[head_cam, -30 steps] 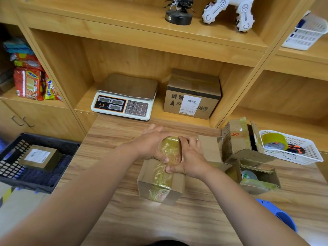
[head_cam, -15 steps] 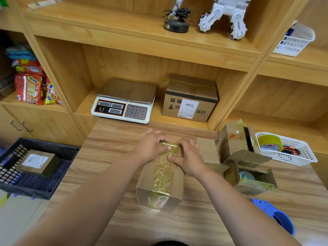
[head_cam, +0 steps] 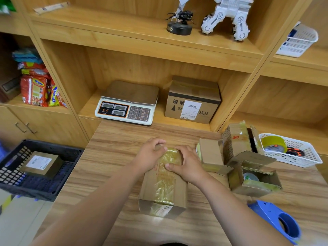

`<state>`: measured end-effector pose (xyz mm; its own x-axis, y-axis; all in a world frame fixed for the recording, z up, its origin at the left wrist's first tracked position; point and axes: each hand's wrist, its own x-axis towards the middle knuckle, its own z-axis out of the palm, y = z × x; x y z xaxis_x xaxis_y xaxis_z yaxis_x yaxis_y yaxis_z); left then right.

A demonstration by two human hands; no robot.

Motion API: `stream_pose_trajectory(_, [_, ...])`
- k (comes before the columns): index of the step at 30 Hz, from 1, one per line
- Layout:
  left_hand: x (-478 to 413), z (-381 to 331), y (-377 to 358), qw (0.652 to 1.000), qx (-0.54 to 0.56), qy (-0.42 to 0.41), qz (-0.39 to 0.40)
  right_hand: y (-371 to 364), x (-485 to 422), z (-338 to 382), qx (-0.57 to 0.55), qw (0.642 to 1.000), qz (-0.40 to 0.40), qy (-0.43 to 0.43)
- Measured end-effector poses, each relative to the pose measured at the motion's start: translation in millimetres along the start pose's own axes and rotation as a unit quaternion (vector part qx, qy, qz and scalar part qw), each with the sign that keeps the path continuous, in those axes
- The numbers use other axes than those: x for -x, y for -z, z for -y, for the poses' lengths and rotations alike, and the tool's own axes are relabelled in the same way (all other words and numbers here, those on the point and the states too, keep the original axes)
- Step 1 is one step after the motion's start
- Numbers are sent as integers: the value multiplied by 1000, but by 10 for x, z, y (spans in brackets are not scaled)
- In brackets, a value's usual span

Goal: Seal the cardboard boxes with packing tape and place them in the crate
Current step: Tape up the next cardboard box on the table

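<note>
The person stands at the wooden table (head_cam: 110, 157) with both arms stretched forward over a cardboard box (head_cam: 147, 189) that lies in the middle of it, lengthwise away from them. A wrinkled strip of yellowish packing tape (head_cam: 165, 185) runs along the top of the box and folds down over its near face.

Both hands are at the far end of the box. The left hand (head_cam: 150, 157) has its fingers bent over the far left edge, held close together, with the thumb tip resting by the end of the tape. The right hand (head_cam: 188, 166) curls its fingers over the far right edge, and its thumb lies flat across the tape, pressing it to the cardboard. The two hands nearly meet over the strip.

Down on the left, lower than the table, sits a dark slotted crate (head_cam: 58, 146) with one labelled box (head_cam: 41, 164) already in it. To the right of the hands stand several more cartons, one of them an open box (head_cam: 255, 187) with tape on its flaps. Farther right a white basket (head_cam: 307, 157) holds a tape roll (head_cam: 273, 142). A blue tape dispenser (head_cam: 271, 213) lies at the near right edge of the table. On the shelf beyond are a weighing scale (head_cam: 126, 103) and a sealed carton (head_cam: 192, 102).
</note>
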<state>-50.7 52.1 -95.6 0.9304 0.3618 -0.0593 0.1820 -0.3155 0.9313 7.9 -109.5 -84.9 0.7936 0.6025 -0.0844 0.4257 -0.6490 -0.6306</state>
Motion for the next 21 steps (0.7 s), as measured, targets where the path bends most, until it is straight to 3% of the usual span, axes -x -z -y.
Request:
stream_pose_trajectory(4, [35,5,39,999,-24,-9,36,-9,-20,32,-79,996,-26,-12])
stream_pose_trajectory(12, [95,45,249,975,-68,17,209,7,-43,79,-206,976,-50,-53])
stream_pose_trajectory(21, [104,81,220,980,-37,4,193,21,-43,96,-173,982,-71,-31])
